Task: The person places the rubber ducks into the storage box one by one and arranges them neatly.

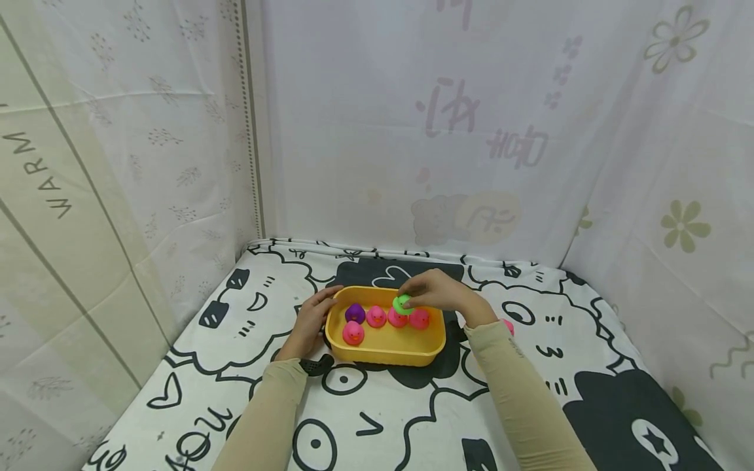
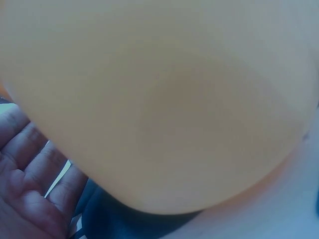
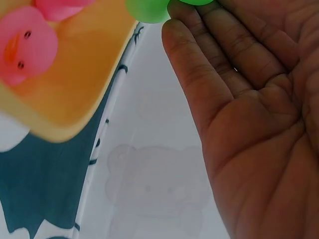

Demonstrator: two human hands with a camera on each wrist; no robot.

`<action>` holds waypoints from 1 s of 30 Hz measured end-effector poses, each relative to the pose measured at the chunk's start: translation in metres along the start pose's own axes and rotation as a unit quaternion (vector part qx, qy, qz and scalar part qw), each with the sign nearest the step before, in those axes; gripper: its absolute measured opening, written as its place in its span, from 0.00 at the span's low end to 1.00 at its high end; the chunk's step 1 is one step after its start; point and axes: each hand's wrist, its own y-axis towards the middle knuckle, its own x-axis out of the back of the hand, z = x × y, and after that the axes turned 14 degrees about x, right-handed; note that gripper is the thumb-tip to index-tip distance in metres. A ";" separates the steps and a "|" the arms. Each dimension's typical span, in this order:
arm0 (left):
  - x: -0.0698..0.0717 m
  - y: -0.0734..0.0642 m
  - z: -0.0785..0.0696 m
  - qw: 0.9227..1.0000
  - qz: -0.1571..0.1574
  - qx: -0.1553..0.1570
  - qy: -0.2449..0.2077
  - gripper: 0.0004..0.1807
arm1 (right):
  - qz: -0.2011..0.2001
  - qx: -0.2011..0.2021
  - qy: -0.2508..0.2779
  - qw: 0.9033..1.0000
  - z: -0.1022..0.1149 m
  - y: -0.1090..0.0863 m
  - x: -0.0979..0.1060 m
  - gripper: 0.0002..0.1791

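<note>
A yellow tray (image 1: 389, 353) stands on the patterned cloth between both hands. Inside it sit a purple rubber duck (image 1: 355, 313) and several pink rubber ducks (image 1: 353, 333). My right hand (image 1: 438, 290) pinches a green rubber duck (image 1: 403, 304) over the tray's back half, where it overlaps a pink one in the head view. In the right wrist view, the green duck (image 3: 149, 10) shows at the fingertips, partly cut off by the frame. My left hand (image 1: 312, 322) rests its fairly straight fingers against the tray's left side; the tray wall (image 2: 164, 124) fills most of the left wrist view.
One more pink object (image 1: 508, 326) lies on the cloth right of the tray, mostly hidden behind the right forearm. A black and white cartoon cloth (image 1: 365, 418) covers the table. Pale printed curtains (image 1: 353, 131) hang along the back and both sides.
</note>
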 end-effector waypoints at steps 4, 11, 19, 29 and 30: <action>0.000 0.001 0.000 1.000 -0.001 0.003 0.000 0.20 | 0.010 0.000 0.002 1.000 0.001 0.008 -0.006 0.14; -0.001 0.000 0.000 1.000 -0.001 0.003 -0.004 0.20 | 0.023 0.001 0.017 1.000 0.001 0.019 -0.019 0.14; -0.001 -0.001 -0.001 1.000 -0.002 0.003 0.003 0.20 | 0.041 -0.023 0.053 0.997 0.004 0.028 -0.030 0.14; -0.001 -0.003 -0.001 1.000 -0.002 0.004 0.001 0.19 | 0.054 0.000 0.056 0.997 0.007 0.032 -0.039 0.15; -0.001 -0.003 -0.001 1.000 -0.001 0.004 0.001 0.19 | 0.057 0.001 0.056 0.997 0.008 0.033 -0.040 0.15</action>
